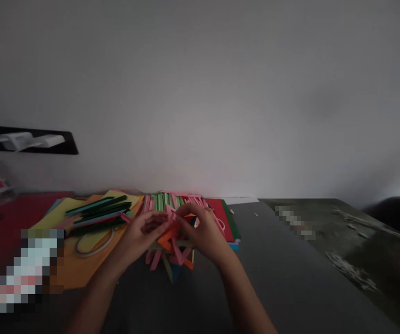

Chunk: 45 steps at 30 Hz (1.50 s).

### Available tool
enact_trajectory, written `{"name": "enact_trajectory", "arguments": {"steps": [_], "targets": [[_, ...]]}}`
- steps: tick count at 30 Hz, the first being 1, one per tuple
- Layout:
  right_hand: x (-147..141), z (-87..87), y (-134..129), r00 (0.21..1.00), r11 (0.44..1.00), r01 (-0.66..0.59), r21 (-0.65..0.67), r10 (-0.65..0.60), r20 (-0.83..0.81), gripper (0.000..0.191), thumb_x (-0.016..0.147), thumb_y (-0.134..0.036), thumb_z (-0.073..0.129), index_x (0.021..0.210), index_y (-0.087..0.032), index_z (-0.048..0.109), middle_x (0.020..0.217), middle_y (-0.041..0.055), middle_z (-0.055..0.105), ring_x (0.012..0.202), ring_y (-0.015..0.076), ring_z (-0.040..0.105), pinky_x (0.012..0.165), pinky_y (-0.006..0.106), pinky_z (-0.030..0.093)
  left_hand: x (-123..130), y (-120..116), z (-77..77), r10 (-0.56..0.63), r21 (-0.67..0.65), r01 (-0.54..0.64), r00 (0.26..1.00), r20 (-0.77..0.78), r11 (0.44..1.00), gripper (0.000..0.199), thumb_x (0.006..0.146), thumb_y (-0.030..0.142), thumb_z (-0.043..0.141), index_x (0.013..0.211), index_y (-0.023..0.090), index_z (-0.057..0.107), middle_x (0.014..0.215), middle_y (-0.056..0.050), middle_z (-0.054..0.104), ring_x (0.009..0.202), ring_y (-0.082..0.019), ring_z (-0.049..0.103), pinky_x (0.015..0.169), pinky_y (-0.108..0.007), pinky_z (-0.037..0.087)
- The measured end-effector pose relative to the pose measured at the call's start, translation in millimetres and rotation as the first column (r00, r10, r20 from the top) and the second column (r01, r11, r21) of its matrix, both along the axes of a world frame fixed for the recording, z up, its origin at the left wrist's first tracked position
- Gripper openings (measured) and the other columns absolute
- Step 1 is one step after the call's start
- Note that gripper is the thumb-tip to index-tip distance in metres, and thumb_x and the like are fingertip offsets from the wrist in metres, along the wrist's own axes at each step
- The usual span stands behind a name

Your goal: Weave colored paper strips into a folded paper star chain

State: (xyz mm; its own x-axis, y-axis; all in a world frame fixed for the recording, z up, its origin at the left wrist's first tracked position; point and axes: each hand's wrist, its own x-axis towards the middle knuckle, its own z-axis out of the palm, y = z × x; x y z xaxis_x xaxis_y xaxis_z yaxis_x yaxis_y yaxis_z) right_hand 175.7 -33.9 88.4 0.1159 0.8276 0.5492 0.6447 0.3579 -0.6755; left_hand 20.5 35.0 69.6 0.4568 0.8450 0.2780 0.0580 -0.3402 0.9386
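- A paper strip shape (172, 248) of pink, orange and green sits in the middle, partly built; loose ends stick out
- Left hand (143, 234) and right hand (203, 232) pinch its strips
- More cut strips (98, 209) wait far left

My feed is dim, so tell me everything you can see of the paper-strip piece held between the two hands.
The paper-strip piece is a loose lattice of interlocked flat strips, mostly pink and orange with some green and a bit of blue low down. It looks like thin coloured paper. Its lower ends rest on or near the dark table, in front of the paper stacks. The left hand and right hand pinch its top from either side.
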Motion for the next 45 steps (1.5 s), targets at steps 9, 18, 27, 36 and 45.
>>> {"name": "enact_trajectory", "arguments": {"steps": [9,18,27,36,45], "targets": [[0,-1.7,-1,0.984,0.989,-0.147,-0.024,0.144,-0.109,0.009,0.082,-0.017,0.055,0.088,-0.021,0.06,0.083,0.0005,0.064,0.078,0.0126,0.061,0.073,0.028,0.048,-6,-8,5.1,-0.119,-0.123,0.119,0.993,0.007,0.985,0.022,0.078,0.03,0.061,0.097,0.02,0.064,0.092,-0.007,0.071,0.088,-0.02,0.068,0.073,-0.032,0.056],[-3,1.1,-3,0.969,0.976,-0.215,-0.027,0.21,-0.129,0.008,0.083,-0.014,0.051,0.083,-0.021,0.056,0.079,-0.0014,0.059,0.075,0.0108,0.057,0.07,0.025,0.047,-6,-7,2.2,-0.155,-0.228,0.184,0.978,0.139,0.956,0.029,0.075,0.027,0.064,0.104,0.021,0.063,0.098,-0.009,0.071,0.097,-0.021,0.065,0.077,-0.031,0.056],[-1,-1.7,0,0.968,0.974,-0.228,-0.012,0.226,-0.114,0.008,0.08,-0.014,0.053,0.083,-0.021,0.057,0.079,-0.0005,0.061,0.076,0.0122,0.058,0.072,0.027,0.047,-7,-8,3.4,-0.14,-0.35,0.157,0.988,0.073,0.924,0.035,0.072,0.032,0.068,0.104,0.02,0.06,0.103,-0.006,0.067,0.096,-0.02,0.062,0.076,-0.026,0.052],[-5,-5.6,-2,0.999,0.996,-0.044,0.077,0.042,0.024,0.012,0.075,-0.016,0.06,0.085,-0.022,0.056,0.084,0.0007,0.063,0.082,0.0158,0.058,0.08,0.034,0.042,-2,-6,3.2,-0.084,-0.218,0.101,0.993,0.086,0.971,0.035,0.071,0.034,0.066,0.102,0.019,0.062,0.106,-0.007,0.066,0.096,-0.022,0.063,0.078,-0.03,0.053],[-11,8.2,-20,0.98,0.974,0.118,0.194,-0.146,0.135,0.023,0.079,-0.022,0.058,0.101,-0.025,0.06,0.095,0.005,0.067,0.092,0.021,0.06,0.084,0.04,0.044,0,3,-9.3,-0.045,-0.033,0.047,0.997,0.062,0.998,0.032,0.075,0.034,0.063,0.103,0.021,0.062,0.102,-0.006,0.068,0.093,-0.02,0.064,0.078,-0.028,0.053]]}}
